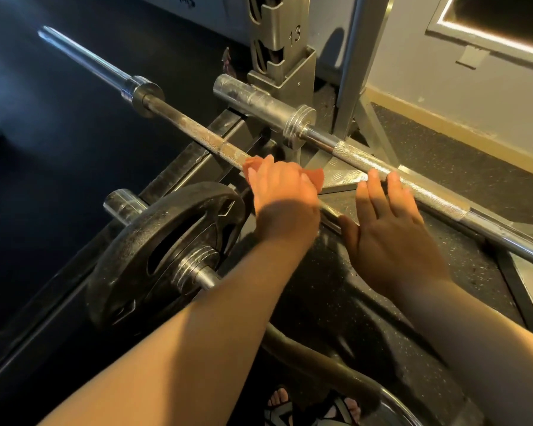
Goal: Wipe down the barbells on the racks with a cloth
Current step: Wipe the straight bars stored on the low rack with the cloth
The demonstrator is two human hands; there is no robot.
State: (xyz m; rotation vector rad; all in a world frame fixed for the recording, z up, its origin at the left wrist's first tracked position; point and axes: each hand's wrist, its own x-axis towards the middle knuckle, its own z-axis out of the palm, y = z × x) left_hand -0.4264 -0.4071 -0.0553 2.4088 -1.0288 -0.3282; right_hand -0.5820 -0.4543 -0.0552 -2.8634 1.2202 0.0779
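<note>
1. While wiping mid-shaft: left hand (282, 192), grip closed round crumpled orange cloth (316, 178), wrapped on rusty steel barbell shaft (194, 132).
2. Right hand (391, 238) flat, grip open, fingertips at chrome knurled barbell (437, 198).
3. Next, probably: slide cloth toward steel collar (145, 99).

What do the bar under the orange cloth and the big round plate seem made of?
The bar looks like steel, dull, with brownish rust-like patches and cross-hatched grip. The plate is probably cast iron with a black coating: its face is rough and matte.
</note>
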